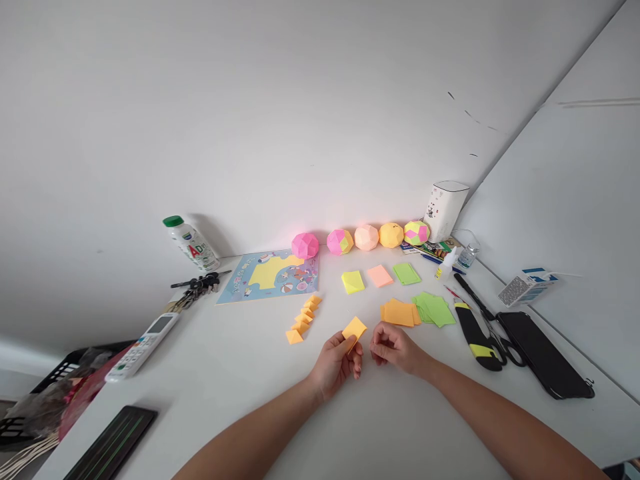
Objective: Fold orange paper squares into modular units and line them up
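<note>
My left hand (339,363) pinches a small orange paper square (355,328) just above the white table (235,373). My right hand (393,348) rests close beside it, fingers curled, apparently touching nothing; whether it holds anything I cannot see. To the left lies a row of several folded orange pieces (304,319). Beyond my right hand sit a stack of orange sheets (399,313) and a fan of green sheets (434,309).
Several paper balls (366,237) line the wall, with yellow (353,281), pink (380,275) and green (406,273) note pads before them. Right: a cutter (477,337), scissors (493,330), black case (543,353), glue bottle (447,263). Left: remote (143,347), keys (197,287), bottle (191,243), picture sheet (273,275).
</note>
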`<action>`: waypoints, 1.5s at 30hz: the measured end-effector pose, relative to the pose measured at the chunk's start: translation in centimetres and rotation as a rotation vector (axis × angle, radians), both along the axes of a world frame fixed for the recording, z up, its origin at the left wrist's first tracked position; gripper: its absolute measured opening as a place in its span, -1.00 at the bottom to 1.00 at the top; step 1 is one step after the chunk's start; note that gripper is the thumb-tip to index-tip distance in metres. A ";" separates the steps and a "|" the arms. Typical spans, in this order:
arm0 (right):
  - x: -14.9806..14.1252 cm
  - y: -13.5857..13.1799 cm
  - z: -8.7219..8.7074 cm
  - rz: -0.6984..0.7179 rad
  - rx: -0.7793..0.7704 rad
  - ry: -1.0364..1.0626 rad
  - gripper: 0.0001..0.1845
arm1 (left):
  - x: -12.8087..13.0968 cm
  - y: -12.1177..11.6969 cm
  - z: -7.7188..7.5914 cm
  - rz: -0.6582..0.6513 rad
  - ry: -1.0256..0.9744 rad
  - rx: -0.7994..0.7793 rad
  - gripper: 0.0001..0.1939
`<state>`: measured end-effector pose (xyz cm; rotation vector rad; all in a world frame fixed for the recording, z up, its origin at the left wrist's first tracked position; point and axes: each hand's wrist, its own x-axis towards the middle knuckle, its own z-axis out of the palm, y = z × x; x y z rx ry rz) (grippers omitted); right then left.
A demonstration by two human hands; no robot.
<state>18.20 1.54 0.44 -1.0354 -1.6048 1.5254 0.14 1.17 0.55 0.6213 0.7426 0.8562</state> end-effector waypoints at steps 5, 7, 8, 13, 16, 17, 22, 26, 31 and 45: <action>0.0 0.0 0.0 -0.011 -0.007 0.025 -0.67 | 0.0 0.0 0.0 -0.006 -0.002 0.008 -0.75; 0.0 0.0 -0.1 -0.024 -0.014 0.028 -0.66 | 0.0 0.0 0.0 -0.006 0.004 0.010 -0.74; 0.0 0.1 -0.2 -0.029 -0.015 0.027 -0.65 | 0.1 -0.1 -0.1 -0.007 0.007 0.014 -0.74; -0.1 0.0 -0.4 -0.053 0.028 0.032 -0.74 | 0.1 -0.3 -0.3 0.046 0.102 0.080 -0.72; -0.2 -0.3 -0.4 -0.093 0.102 0.036 -0.67 | 0.0 -0.2 -0.1 0.131 0.294 0.209 -0.70; -0.2 -0.4 -0.4 -0.094 0.139 0.020 -0.62 | -0.1 -0.1 0.0 0.158 0.352 0.256 -0.70; -0.2 -0.2 -0.8 -0.044 0.297 -0.073 -0.76 | -0.6 0.5 -0.2 0.095 0.398 0.316 -0.69; 0.0 0.3 -1.5 -0.014 0.323 -0.063 -0.78 | -0.8 0.5 -0.8 0.000 0.362 0.337 -0.70; 0.1 0.4 -1.9 -0.001 0.326 -0.038 -0.75 | -0.7 0.4 -0.7 0.002 0.310 0.355 -0.71; -0.1 0.3 -1.7 0.038 0.349 -0.071 -0.69 | -0.6 0.4 -0.3 -0.005 0.272 0.303 -0.71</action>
